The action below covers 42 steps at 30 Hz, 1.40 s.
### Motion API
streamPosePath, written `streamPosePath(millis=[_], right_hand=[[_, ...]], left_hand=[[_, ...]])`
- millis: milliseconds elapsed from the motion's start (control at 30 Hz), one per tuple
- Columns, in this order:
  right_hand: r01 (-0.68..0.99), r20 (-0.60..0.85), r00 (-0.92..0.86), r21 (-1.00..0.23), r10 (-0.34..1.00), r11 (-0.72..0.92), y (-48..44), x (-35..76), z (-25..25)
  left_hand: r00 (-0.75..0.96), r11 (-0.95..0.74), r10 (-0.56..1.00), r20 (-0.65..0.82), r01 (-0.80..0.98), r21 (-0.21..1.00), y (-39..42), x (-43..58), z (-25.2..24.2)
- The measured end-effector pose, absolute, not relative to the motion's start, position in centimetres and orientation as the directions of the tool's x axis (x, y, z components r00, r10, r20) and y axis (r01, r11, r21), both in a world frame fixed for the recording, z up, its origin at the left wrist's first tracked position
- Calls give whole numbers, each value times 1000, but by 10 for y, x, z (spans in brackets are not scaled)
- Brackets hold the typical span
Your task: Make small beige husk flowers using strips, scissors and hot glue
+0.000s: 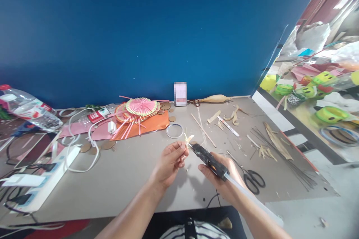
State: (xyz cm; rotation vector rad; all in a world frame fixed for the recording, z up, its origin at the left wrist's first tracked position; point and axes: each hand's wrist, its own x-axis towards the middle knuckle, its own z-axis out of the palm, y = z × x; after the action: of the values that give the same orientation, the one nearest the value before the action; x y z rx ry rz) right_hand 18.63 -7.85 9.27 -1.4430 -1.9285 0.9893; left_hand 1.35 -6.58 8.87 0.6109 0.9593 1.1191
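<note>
Far left: big clear bottle (30,108) with red cap, leaning over at the counter's (109,186) left edge; can't make out any liquid in it

Power strip (53,179) toward the front left corner, plugs in it

Near the back edge, left part: second clear bottle (98,115), red label, on its side, contents can't tell; then pink paper fan (141,106) on an orange sheet (162,121)

Left hand (171,160): narrow pinch on a small pale piece (187,140), held up above the counter, mid-width, off the front edge. Nozzle tip right at it; touching or just beside, can't tell

Right hand (221,185): wrapped round the black glue gun (207,158), clear stick out the back

To do it well, I'd steady both wrists, lay a small bead at the base, squeeze lightly, hold fingertips off the nozzle and let it set before loosening the pinch. Loose stick end could snag the forearm

Scissors (254,181) right of the gun, toward the front edge; dry husk (276,143) and thin wires (291,160) by the right edge
</note>
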Motion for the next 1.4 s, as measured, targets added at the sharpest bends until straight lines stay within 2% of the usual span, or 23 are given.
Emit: streamPosePath(millis=[667, 1400], right_hand=[[638, 28, -294, -739, 955, 217, -79, 186, 97], [604, 18, -286, -773, 958, 194, -79, 190, 92]], left_hand=[[130, 344, 938, -321, -463, 817, -66, 14, 89], [144, 341, 940, -311, -467, 816, -66, 14, 87]])
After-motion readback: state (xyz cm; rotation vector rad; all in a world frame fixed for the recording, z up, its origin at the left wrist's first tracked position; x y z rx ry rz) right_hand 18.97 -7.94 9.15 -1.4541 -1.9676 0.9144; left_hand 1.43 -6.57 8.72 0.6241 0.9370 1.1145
